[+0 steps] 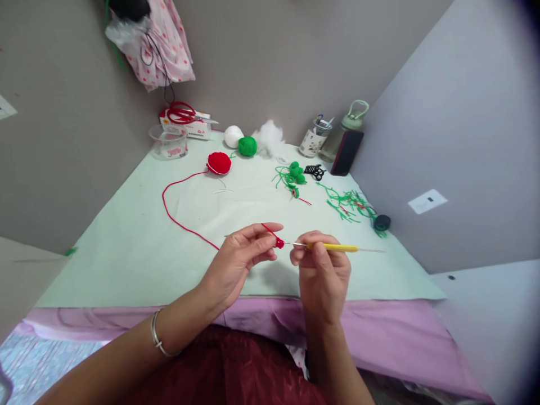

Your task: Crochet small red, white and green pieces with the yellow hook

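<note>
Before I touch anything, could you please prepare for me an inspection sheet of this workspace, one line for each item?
Surface: pale green table cover, with pink-purple cloth hanging at the near edge.
Job's things: red crochet piece; yellow-handled crochet hook; red yarn ball, its strand curving toward the left hand.
Clutter: green yarn scraps at right; white stuffing at back; red-handled scissors lying on a box.
Grips: left hand pinches the red piece; right hand holds the hook, its tip at the piece.
Cables: no power cable seen; a thin black cord hangs by the dotted pink bag.
Surroundings: grey walls; white wall plate at right.
</note>
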The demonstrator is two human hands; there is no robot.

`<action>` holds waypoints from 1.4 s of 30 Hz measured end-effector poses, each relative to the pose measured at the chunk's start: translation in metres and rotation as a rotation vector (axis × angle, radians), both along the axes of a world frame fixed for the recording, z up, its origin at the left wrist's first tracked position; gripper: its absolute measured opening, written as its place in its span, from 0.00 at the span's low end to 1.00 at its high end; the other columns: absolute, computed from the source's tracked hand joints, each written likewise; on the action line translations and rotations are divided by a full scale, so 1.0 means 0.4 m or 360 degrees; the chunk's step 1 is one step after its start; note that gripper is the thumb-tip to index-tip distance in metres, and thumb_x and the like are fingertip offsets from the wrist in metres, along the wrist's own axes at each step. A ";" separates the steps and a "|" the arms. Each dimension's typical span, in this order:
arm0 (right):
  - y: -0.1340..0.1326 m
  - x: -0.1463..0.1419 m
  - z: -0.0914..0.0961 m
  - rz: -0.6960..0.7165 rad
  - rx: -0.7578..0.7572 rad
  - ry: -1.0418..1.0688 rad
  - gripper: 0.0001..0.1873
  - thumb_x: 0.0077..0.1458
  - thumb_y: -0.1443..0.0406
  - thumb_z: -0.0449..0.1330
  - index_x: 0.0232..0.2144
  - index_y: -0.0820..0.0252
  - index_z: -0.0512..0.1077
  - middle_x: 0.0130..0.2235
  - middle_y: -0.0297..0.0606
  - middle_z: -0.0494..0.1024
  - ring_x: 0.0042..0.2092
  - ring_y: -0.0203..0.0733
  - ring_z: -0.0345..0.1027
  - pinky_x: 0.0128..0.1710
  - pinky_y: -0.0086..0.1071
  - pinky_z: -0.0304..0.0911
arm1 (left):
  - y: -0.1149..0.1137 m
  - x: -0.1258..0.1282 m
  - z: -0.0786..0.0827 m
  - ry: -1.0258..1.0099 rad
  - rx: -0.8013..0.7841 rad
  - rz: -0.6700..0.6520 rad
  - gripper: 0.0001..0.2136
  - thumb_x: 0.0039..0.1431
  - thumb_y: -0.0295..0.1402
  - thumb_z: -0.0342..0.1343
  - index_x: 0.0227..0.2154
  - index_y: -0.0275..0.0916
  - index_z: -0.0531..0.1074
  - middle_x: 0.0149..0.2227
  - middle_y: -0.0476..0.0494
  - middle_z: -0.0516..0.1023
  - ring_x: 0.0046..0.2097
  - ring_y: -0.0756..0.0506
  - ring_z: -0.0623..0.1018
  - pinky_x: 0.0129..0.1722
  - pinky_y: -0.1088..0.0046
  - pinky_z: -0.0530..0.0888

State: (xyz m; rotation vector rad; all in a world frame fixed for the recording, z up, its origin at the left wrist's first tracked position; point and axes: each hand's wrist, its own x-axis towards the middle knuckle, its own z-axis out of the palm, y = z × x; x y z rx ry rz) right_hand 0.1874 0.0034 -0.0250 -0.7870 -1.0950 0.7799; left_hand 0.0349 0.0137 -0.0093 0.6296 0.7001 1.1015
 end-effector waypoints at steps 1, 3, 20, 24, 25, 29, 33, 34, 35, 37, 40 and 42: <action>0.001 -0.002 -0.002 0.0005 -0.0002 -0.0036 0.08 0.66 0.62 0.63 0.35 0.56 0.81 0.33 0.35 0.79 0.28 0.34 0.71 0.27 0.31 0.69 | -0.003 0.004 0.001 0.0024 0.0042 0.0006 0.12 0.55 0.32 0.73 0.43 0.41 0.86 0.33 0.49 0.79 0.34 0.51 0.76 0.43 0.72 0.74; 0.001 -0.005 -0.005 -0.0039 0.0006 -0.0165 0.07 0.66 0.63 0.63 0.37 0.54 0.82 0.36 0.36 0.82 0.31 0.36 0.73 0.31 0.32 0.71 | -0.007 0.011 0.001 0.0071 0.0121 -0.0009 0.14 0.55 0.32 0.73 0.46 0.42 0.85 0.31 0.51 0.77 0.35 0.50 0.76 0.45 0.71 0.74; 0.004 0.003 0.001 -0.0207 0.0105 -0.0281 0.10 0.68 0.66 0.60 0.39 0.53 0.82 0.32 0.33 0.80 0.27 0.35 0.72 0.28 0.33 0.71 | 0.015 -0.007 -0.011 -0.0119 -0.0085 -0.0065 0.13 0.54 0.30 0.73 0.44 0.39 0.85 0.37 0.47 0.82 0.37 0.51 0.78 0.48 0.71 0.74; 0.002 -0.012 0.001 -0.0252 0.0164 -0.0592 0.09 0.67 0.67 0.62 0.40 0.52 0.83 0.37 0.37 0.83 0.36 0.41 0.79 0.35 0.37 0.76 | 0.005 0.009 0.000 0.0063 0.0124 0.0058 0.20 0.53 0.30 0.74 0.51 0.42 0.82 0.31 0.52 0.80 0.39 0.49 0.78 0.52 0.69 0.71; -0.002 -0.018 -0.004 -0.0353 0.0262 -0.0740 0.09 0.65 0.69 0.63 0.42 0.50 0.83 0.39 0.38 0.85 0.40 0.43 0.80 0.39 0.39 0.77 | 0.003 0.012 0.001 0.0071 0.0129 0.0059 0.21 0.53 0.30 0.74 0.52 0.42 0.82 0.31 0.52 0.80 0.39 0.49 0.78 0.52 0.69 0.71; -0.012 -0.025 -0.013 -0.0479 0.0441 -0.0855 0.15 0.64 0.72 0.64 0.46 0.46 0.83 0.44 0.38 0.87 0.44 0.45 0.81 0.42 0.41 0.78 | 0.004 0.006 -0.002 0.0050 0.0075 0.0011 0.24 0.53 0.32 0.75 0.54 0.41 0.81 0.34 0.50 0.82 0.40 0.48 0.78 0.53 0.68 0.70; -0.006 -0.009 -0.005 -0.0239 0.0217 -0.0548 0.11 0.66 0.70 0.62 0.42 0.49 0.83 0.40 0.37 0.86 0.44 0.44 0.81 0.43 0.40 0.77 | 0.005 -0.009 0.001 0.0013 0.0096 -0.0053 0.17 0.60 0.38 0.70 0.51 0.42 0.83 0.39 0.46 0.83 0.45 0.46 0.79 0.56 0.65 0.70; -0.004 -0.005 -0.004 -0.0203 0.0184 -0.0480 0.11 0.66 0.69 0.62 0.41 0.49 0.83 0.40 0.36 0.86 0.44 0.43 0.81 0.43 0.40 0.77 | 0.005 -0.011 0.003 0.0019 0.0109 -0.0065 0.16 0.61 0.39 0.69 0.51 0.42 0.83 0.39 0.45 0.83 0.46 0.45 0.79 0.57 0.65 0.70; -0.001 -0.004 -0.003 -0.0174 0.0159 -0.0427 0.10 0.66 0.69 0.63 0.41 0.49 0.83 0.40 0.36 0.86 0.44 0.43 0.81 0.43 0.39 0.76 | 0.005 -0.012 0.005 0.0031 0.0122 -0.0082 0.16 0.61 0.39 0.69 0.51 0.41 0.83 0.39 0.45 0.83 0.46 0.45 0.78 0.57 0.65 0.70; 0.002 -0.004 -0.004 -0.0132 0.0134 -0.0379 0.10 0.66 0.69 0.63 0.41 0.49 0.83 0.40 0.35 0.86 0.43 0.42 0.80 0.43 0.38 0.76 | 0.005 -0.014 0.009 0.0057 0.0143 -0.0119 0.17 0.59 0.36 0.71 0.51 0.42 0.83 0.37 0.48 0.81 0.42 0.47 0.78 0.54 0.67 0.70; 0.001 -0.009 -0.007 -0.0109 0.0144 -0.0409 0.10 0.66 0.69 0.63 0.41 0.49 0.83 0.39 0.35 0.86 0.43 0.41 0.80 0.44 0.37 0.75 | 0.006 -0.014 0.008 0.0077 0.0145 -0.0154 0.19 0.55 0.33 0.73 0.51 0.42 0.82 0.34 0.50 0.79 0.37 0.49 0.76 0.48 0.69 0.70; -0.001 -0.011 -0.007 -0.0103 0.0157 -0.0452 0.10 0.66 0.69 0.63 0.41 0.48 0.84 0.40 0.35 0.86 0.44 0.42 0.79 0.43 0.37 0.75 | 0.008 -0.013 0.005 0.0098 0.0159 -0.0153 0.20 0.55 0.32 0.73 0.51 0.42 0.82 0.34 0.50 0.80 0.38 0.49 0.76 0.48 0.69 0.71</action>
